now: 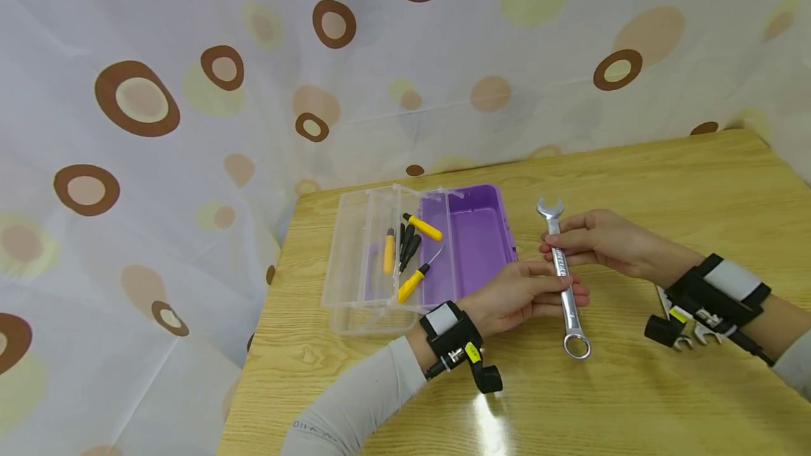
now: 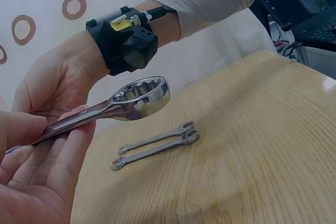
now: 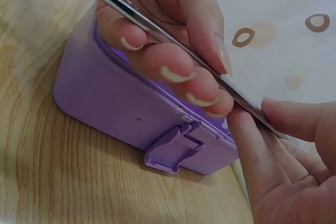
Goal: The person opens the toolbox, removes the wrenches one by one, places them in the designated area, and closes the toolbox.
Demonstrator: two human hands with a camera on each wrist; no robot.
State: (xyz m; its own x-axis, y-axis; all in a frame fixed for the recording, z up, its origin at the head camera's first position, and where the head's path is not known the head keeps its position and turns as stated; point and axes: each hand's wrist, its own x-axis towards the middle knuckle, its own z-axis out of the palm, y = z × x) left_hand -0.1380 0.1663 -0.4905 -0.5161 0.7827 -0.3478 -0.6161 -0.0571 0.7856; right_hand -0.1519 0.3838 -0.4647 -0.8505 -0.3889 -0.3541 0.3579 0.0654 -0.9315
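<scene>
A shiny combination wrench (image 1: 561, 266) is held above the table, its open-jaw end pointing away and its ring end (image 2: 142, 95) toward the person. My left hand (image 1: 519, 294) pinches the middle of the shank between thumb and fingers. Higher on the shank, near the open-jaw end, my right hand (image 1: 589, 239) grips it with thumb on top and fingers beneath. The right wrist view shows both thumbs against the wrench (image 3: 157, 32), the left hand (image 3: 173, 51) at its middle.
A purple toolbox (image 1: 478, 231) stands open left of the wrench. Its clear tray (image 1: 347, 252) holds yellow-handled (image 1: 415, 283) and black-handled tools. Two smaller wrenches (image 2: 155, 148) lie on the wooden table (image 1: 697, 188), partly behind the right wrist in the head view. A patterned curtain hangs behind.
</scene>
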